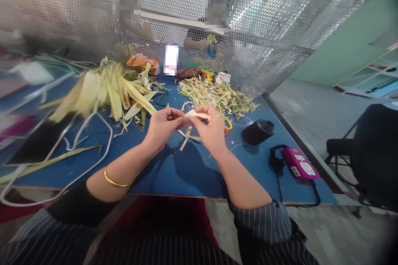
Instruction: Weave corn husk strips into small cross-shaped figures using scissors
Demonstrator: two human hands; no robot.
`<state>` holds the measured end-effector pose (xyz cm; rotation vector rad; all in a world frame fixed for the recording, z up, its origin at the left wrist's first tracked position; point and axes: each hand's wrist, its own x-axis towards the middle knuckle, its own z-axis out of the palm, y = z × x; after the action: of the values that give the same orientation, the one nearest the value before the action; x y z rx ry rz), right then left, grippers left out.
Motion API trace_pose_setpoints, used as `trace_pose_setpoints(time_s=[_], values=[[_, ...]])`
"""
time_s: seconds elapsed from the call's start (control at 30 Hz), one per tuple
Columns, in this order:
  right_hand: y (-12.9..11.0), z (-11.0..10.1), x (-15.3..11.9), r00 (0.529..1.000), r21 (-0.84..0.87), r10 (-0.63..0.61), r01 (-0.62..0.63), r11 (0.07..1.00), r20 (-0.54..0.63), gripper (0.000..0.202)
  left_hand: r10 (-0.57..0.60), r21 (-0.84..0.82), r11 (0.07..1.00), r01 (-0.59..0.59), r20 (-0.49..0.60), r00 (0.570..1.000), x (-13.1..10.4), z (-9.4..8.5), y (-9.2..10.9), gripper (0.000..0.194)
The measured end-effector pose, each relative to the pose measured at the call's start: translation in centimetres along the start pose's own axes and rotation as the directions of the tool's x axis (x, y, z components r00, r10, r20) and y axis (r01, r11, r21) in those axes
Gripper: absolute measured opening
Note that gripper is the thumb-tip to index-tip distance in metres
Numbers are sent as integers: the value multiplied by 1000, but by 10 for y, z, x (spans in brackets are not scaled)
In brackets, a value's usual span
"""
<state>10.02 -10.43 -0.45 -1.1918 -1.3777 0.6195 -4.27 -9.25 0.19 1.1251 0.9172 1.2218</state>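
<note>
Over the middle of the blue table, my left hand [163,128] and my right hand [209,128] meet at the fingertips. Both pinch a small pale husk strip [192,114] between thumb and fingers. Just below them on the table lies a small knotted husk piece [187,136] with several thin ends. A yellow scissors handle [228,123] shows beside my right hand, its rest hidden. Behind my left hand spreads a bunch of corn husks [108,87]. Shredded husk strips [214,93] form a heap behind my right hand.
On the blue table [199,178], a black thread spool [258,131] and a magenta box [300,163] with a black cord stand right. A white cable [105,149] loops at left. A lit phone [171,59] stands at the back, before a perforated screen with people beyond.
</note>
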Motion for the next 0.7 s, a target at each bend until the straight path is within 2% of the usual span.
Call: trace_pose_setpoints(time_s=[0.17,0.27,0.33,0.43,0.53,0.6,0.7], values=[[1,0,3,998,74,54,-58,996,44,24,-27,-2,1000,27,28,999,2,-3,2,24],[1,1,3,994,160,79,-90,983,73,27,-103,-62,993,105,33,994,4,-5,2,23],[0,1,2,995,183,53,-68,981,86,26,-145,-92,985,147,36,989,5,-6,2,24],[-2,1,-1,995,81,-76,70,994,71,20,-192,-124,973,195,35,981,5,-8,2,26],[-6,-2,-3,962,-92,-255,264,960,95,9,-240,-165,956,242,33,970,5,-8,3,24],[-8,-4,-4,931,-141,-333,354,925,150,13,-262,-180,948,263,33,965,5,-8,4,21],[-10,-6,-3,902,-148,-379,412,899,207,21,-288,-204,936,286,19,957,6,-8,6,19]])
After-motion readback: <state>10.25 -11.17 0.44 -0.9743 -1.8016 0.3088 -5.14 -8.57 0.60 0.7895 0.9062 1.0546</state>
